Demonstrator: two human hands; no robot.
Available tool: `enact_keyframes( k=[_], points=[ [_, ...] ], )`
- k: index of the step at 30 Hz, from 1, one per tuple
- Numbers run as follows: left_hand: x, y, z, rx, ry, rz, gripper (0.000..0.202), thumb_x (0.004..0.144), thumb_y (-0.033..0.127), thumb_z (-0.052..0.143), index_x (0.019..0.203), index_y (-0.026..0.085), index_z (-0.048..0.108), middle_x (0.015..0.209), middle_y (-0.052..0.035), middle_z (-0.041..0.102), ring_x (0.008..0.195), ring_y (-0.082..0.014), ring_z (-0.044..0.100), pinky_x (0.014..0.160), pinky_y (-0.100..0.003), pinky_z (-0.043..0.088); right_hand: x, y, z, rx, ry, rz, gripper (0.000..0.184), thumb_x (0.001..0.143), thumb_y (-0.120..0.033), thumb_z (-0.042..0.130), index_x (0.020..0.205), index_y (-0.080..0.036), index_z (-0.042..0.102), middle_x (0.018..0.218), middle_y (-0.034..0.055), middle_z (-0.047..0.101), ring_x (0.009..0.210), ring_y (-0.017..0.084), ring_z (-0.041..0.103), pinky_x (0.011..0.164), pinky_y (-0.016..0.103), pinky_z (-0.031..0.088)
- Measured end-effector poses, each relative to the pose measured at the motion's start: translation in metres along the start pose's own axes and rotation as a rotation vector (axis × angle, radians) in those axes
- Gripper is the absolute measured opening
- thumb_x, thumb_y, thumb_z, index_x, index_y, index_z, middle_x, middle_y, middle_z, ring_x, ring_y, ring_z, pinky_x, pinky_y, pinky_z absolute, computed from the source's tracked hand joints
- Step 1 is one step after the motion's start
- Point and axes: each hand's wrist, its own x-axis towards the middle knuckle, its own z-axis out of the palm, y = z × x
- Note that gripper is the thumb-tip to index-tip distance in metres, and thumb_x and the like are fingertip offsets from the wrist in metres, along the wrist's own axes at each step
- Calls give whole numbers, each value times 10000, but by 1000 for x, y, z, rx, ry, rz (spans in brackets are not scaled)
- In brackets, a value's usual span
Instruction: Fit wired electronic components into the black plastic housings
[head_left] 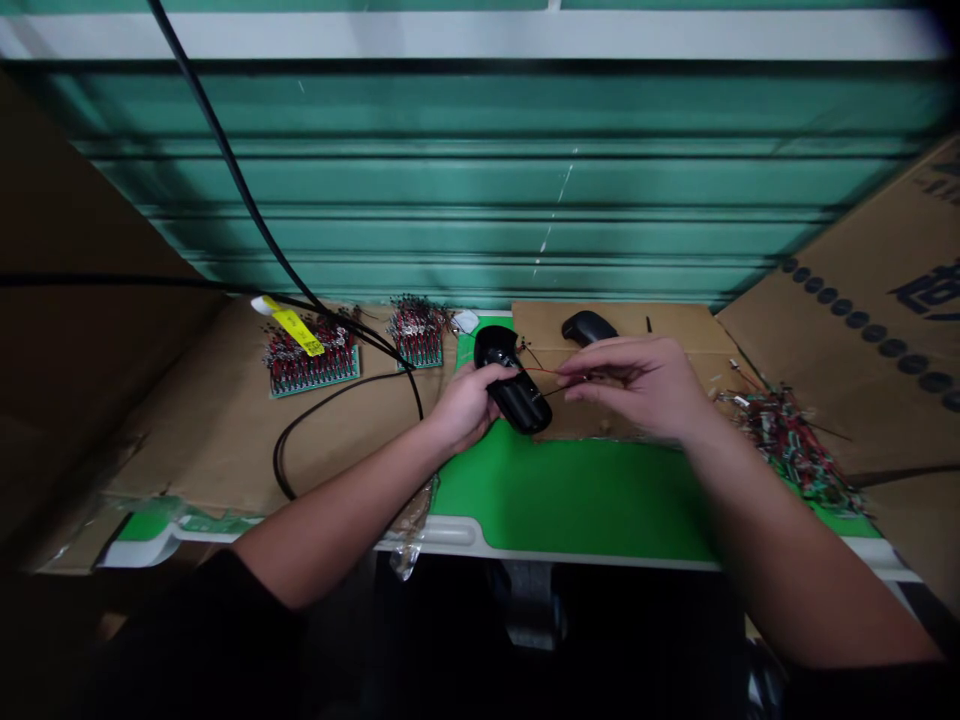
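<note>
Nearest is the black left sleeve (225, 625), its forearm reaching in to a left hand (469, 402) that grips a black plastic shell (527, 408) over the green mat (600, 500), thumb on top, while the right hand (641, 385) pinches the thin wires (541, 371) leading from it. The shell looks light, stiff and slightly slick, so its long side edges seem the surest hold; the wires look limp and fragile, better pinched lightly than tugged. Beyond, another black shell (589, 326) lies on flat cardboard (675, 322).
</note>
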Motion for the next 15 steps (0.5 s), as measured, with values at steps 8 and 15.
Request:
enact_keyframes(
  k=[8, 15],
  points=[
    [1, -8, -1, 91, -151, 81, 459, 631, 260, 900, 987, 167, 626, 766, 3, 650, 559, -145, 599, 466, -249, 404, 2, -5, 7, -118, 194, -43, 89, 909, -387, 881, 956, -312, 894, 989, 64, 822, 939, 263, 768, 884, 442, 662],
    [-3, -11, -3, 261, -314, 65, 644, 638, 231, 902, 1217, 199, 622, 922, -11, 690, 678, -160, 657, 532, -248, 471, 1, -7, 15, -26, 117, 46, 116, 931, -352, 849, 918, -239, 877, 852, 55, 800, 680, 181, 722, 645, 320, 593]
  ],
)
